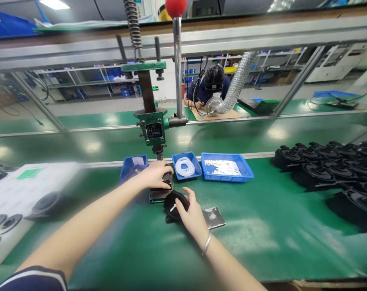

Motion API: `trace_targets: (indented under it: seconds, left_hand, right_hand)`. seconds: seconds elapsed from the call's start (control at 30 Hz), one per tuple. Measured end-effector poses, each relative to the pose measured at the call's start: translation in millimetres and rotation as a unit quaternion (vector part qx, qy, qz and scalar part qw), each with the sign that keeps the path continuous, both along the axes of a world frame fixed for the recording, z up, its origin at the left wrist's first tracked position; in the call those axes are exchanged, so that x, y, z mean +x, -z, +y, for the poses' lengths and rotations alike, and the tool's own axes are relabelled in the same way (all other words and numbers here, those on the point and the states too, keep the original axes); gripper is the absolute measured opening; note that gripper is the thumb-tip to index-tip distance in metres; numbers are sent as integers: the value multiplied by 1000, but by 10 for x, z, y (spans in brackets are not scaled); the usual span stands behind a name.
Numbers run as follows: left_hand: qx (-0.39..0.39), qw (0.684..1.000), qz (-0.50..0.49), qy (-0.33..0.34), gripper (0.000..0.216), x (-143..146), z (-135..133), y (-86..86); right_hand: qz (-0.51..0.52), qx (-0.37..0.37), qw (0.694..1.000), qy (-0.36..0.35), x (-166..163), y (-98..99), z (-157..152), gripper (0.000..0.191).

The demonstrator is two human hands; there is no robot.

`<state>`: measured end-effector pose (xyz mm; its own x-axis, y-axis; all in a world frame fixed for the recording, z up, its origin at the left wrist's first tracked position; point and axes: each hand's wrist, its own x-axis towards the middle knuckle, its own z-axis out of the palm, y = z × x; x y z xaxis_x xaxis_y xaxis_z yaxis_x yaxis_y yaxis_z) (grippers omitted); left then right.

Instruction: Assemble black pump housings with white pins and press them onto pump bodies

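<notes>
My left hand is at the foot of a green hand press, its fingers closed around a black block on the press base. Just in front, my right hand grips a round black plastic part by its right side, thumb over the hollow. By the thumb tip, a short white piece shows against the black; whether it is pinched or fixed to the part, I cannot tell. A flat grey metal plate lies on the green mat beside my right wrist.
Behind the hands stand a blue tray of white rings, a wider blue tray of small pieces and another blue tray. Rows of black parts fill the right. A white stack is left. Beyond, a person works.
</notes>
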<state>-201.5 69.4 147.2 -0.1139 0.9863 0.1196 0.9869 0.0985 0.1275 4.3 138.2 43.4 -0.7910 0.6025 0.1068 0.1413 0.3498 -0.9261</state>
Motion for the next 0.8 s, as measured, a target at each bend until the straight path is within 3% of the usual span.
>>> trace_targets:
  seconds: [0.07, 0.17, 0.23, 0.33, 0.43, 0.57, 0.8]
  left_hand:
    - [31, 1000, -1, -5, 55, 86, -78, -12]
    - [156, 987, -13, -39, 48, 393, -288, 99]
    - [257, 965, -33, -36, 46, 684, -449, 299]
    - [275, 959, -37, 52, 49, 1095, -635, 675]
    - [263, 958, -37, 108, 54, 1304, -702, 921]
    - [275, 955, -54, 101, 52, 1273, -685, 971]
    - [265, 952, -120, 98, 50, 1198, -671, 985]
  right_hand:
    - [5, 81, 996, 35, 38, -13, -3, 50]
    - [38, 192, 979, 64, 70, -161, 65, 50]
    - [25, 261, 964, 54, 4, -328, 211, 44]
    - [-63, 340, 938, 8, -293, -534, 577, 34]
    - [-127, 359, 924, -40, -713, -563, 958, 21]
    - [-182, 369, 906, -95, -1062, -473, 1224, 19]
    - [-186, 346, 915, -94, -955, -412, 1291, 24]
